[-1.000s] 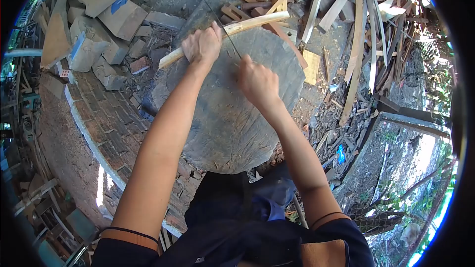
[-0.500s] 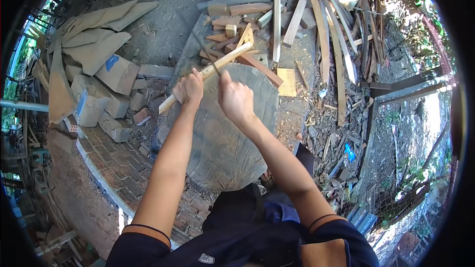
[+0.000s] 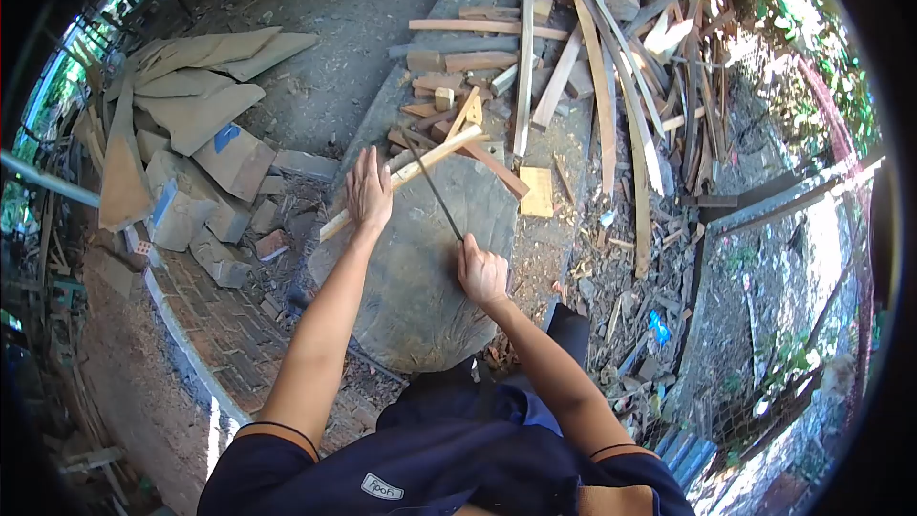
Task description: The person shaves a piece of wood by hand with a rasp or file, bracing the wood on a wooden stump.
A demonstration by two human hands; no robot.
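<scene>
A pale strip of wood [image 3: 435, 155] lies slantwise across the far side of a round wooden chopping block [image 3: 401, 296]. My left hand [image 3: 368, 193] rests over this strip left of its middle, fingers stretched out flat and pointing away from me. My right hand [image 3: 484, 270] is closed around the near end of a long, thin dark blade [image 3: 439, 196], held over the right part of the block. The blade appears nearly edge-on and crosses the strip to the right of my left hand. Its handle is hidden in my right fist.
Wood offcuts [image 3: 478, 61] lie piled beyond the block, with long wooden strips [image 3: 611, 86] to their right. A yellowish square board [image 3: 537, 191] lies right of the block. Broken bricks and slabs [image 3: 224, 162] stand at left. Debris [image 3: 621, 296] covers the right ground.
My right hand has drawn back toward me, pulling the blade along across the wood strip. My left hand's fingers have straightened from a curled hold on the strip. The camera view has shifted slightly.
</scene>
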